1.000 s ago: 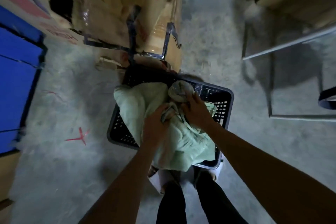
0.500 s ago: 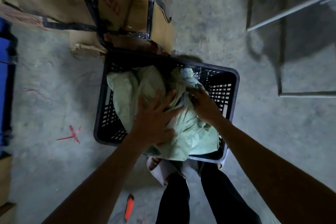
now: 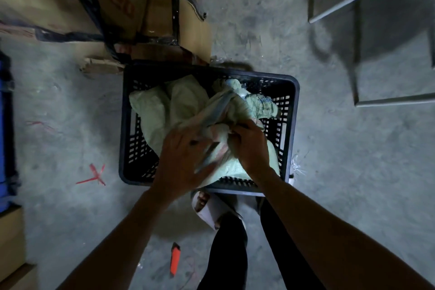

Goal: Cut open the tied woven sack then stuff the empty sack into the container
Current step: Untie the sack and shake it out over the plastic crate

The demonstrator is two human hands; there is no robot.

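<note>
A pale green woven sack (image 3: 188, 106) lies crumpled inside a black slotted plastic crate (image 3: 292, 106) on the concrete floor. Part of the sack hangs over the crate's near rim. My left hand (image 3: 181, 162) rests on the sack's near part with its fingers spread. My right hand (image 3: 249, 148) is closed on a bunched fold of the sack near the crate's middle. An orange utility knife (image 3: 175, 261) lies on the floor behind the crate, close to my legs.
Taped cardboard boxes (image 3: 131, 7) stand against the crate's far side. A metal frame (image 3: 367, 30) stands at the upper right. A blue object (image 3: 7, 125) runs along the left edge. My sandalled foot (image 3: 209, 207) touches the crate's near side. A red mark (image 3: 94, 175) is on the floor.
My left hand has slid toward the near rim, pressing the sack. My right hand has closed on a fold of the sack. The view has shifted closer.
</note>
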